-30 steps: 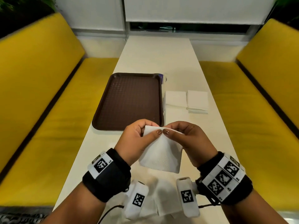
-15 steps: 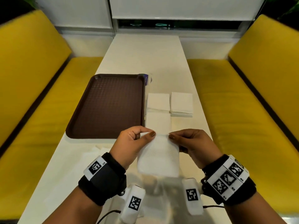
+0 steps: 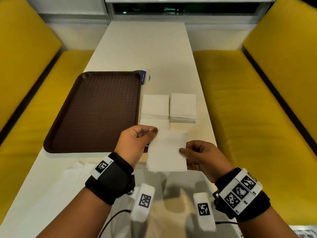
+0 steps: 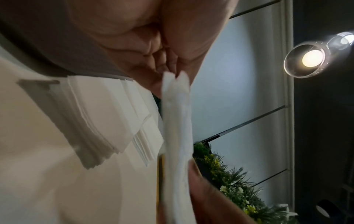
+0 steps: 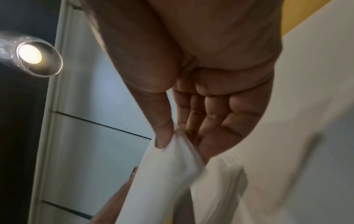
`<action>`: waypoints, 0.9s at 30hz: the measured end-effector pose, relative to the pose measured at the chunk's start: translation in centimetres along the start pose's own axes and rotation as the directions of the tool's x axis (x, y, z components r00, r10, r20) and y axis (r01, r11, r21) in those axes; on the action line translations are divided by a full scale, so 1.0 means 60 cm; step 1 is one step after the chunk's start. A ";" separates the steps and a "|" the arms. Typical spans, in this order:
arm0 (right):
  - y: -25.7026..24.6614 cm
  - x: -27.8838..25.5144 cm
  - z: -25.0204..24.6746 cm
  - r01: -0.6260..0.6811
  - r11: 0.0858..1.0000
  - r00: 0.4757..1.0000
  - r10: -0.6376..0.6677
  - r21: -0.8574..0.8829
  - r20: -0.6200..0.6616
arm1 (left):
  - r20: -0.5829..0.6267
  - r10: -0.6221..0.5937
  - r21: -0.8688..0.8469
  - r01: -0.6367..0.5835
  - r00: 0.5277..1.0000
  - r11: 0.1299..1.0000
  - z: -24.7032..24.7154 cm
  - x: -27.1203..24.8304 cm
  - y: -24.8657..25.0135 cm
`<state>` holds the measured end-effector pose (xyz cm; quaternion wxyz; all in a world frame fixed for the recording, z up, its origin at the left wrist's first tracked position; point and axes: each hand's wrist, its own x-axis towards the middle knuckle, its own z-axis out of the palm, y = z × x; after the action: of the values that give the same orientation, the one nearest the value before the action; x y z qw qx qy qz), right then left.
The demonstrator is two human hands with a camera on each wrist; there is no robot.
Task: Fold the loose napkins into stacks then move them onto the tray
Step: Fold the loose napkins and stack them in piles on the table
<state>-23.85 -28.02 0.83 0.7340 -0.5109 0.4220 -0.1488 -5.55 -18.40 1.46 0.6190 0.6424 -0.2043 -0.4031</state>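
I hold a folded white napkin (image 3: 167, 150) in the air over the table, just in front of the stacks. My left hand (image 3: 137, 143) pinches its upper left corner between thumb and fingers. My right hand (image 3: 197, 155) pinches its right edge lower down. The left wrist view shows the napkin (image 4: 177, 136) edge-on, and the right wrist view shows my thumb on the napkin (image 5: 159, 174). Two stacks of folded napkins (image 3: 155, 105) (image 3: 183, 107) lie on the table to the right of the brown tray (image 3: 96, 110), which has nothing on it. Loose napkins (image 3: 75, 176) lie flat near me.
The white table (image 3: 145, 48) runs away from me between two yellow benches (image 3: 34, 100) (image 3: 257, 100). A small purple-and-white packet (image 3: 145, 77) sits at the tray's far right corner. A window sill closes the far end.
The napkin has been carried forward towards the stacks. My thumbs have moved apart: the left stays at the top corner, the right has slid down the right edge.
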 end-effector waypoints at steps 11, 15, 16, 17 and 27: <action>0.011 0.089 -0.089 -0.023 0.992 0.923 -0.026 -0.121 -0.384 | 0.211 0.200 0.869 -0.277 0.957 0.409 0.010 0.060 -0.030; 0.016 0.119 -0.092 -0.062 0.963 0.915 -0.050 -0.262 -0.399 | 0.217 0.096 0.914 -0.237 0.971 0.330 0.015 0.059 -0.046; 0.017 0.126 -0.091 -0.066 0.951 0.913 -0.065 -0.302 -0.404 | 0.217 0.090 0.920 -0.234 0.972 0.315 0.017 0.058 -0.048; 0.017 0.132 -0.091 -0.076 0.937 0.910 -0.074 -0.340 -0.408 | 0.213 0.082 0.925 -0.228 0.974 0.303 0.018 0.058 -0.050; 0.021 0.159 -0.093 -0.170 0.817 0.901 -0.098 -0.552 -0.422 | 0.204 0.050 0.932 -0.210 0.978 0.297 0.018 0.059 -0.049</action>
<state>-22.73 -37.16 -5.41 0.4353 -0.6543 0.6086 -0.1094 -4.99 -21.36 -2.22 0.1380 0.8350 -0.4948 -0.1972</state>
